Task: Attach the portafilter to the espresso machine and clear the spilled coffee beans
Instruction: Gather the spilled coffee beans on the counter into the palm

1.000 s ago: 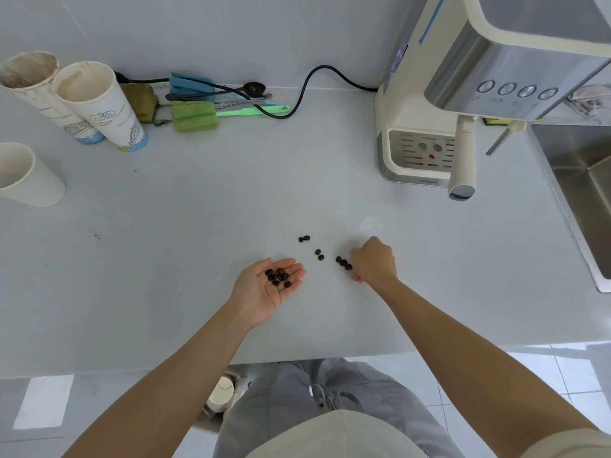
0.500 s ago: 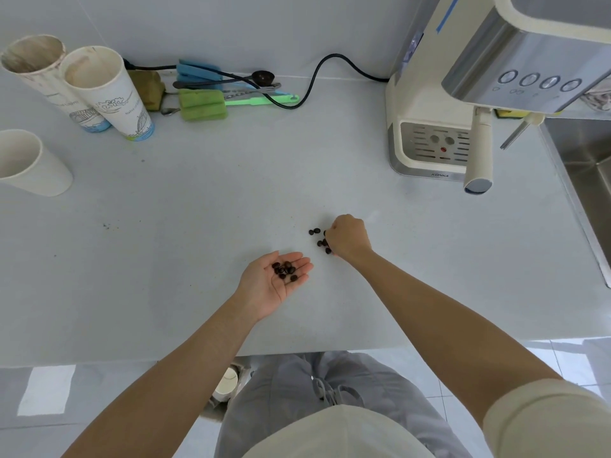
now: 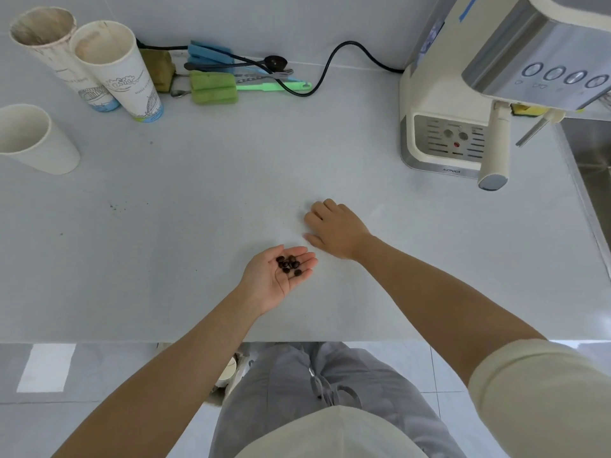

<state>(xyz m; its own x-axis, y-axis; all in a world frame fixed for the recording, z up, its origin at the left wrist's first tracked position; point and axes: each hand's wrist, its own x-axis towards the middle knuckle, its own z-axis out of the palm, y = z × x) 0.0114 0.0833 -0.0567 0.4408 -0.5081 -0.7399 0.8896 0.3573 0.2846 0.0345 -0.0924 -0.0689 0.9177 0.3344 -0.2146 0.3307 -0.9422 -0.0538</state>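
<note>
My left hand (image 3: 269,285) lies palm up just above the white counter (image 3: 198,200), cupping several dark coffee beans (image 3: 289,265). My right hand (image 3: 337,228) is palm down on the counter just beyond it, fingers curled under, over the spot where loose beans lay. No loose beans show on the counter; whatever is under the right hand is hidden. The cream espresso machine (image 3: 439,104) stands at the back right. The portafilter (image 3: 496,150) sits under its brew head with the handle pointing toward me.
Two printed paper cups (image 3: 115,71) and a plain white cup (image 3: 29,140) stand at the back left. Green and blue sponges (image 3: 213,87), utensils and a black cable (image 3: 330,67) lie along the wall. A steel sink (image 3: 591,160) borders the right edge.
My right hand moved left across the counter over the bean clusters, which are no longer visible. The left hand stayed cupped with its beans.
</note>
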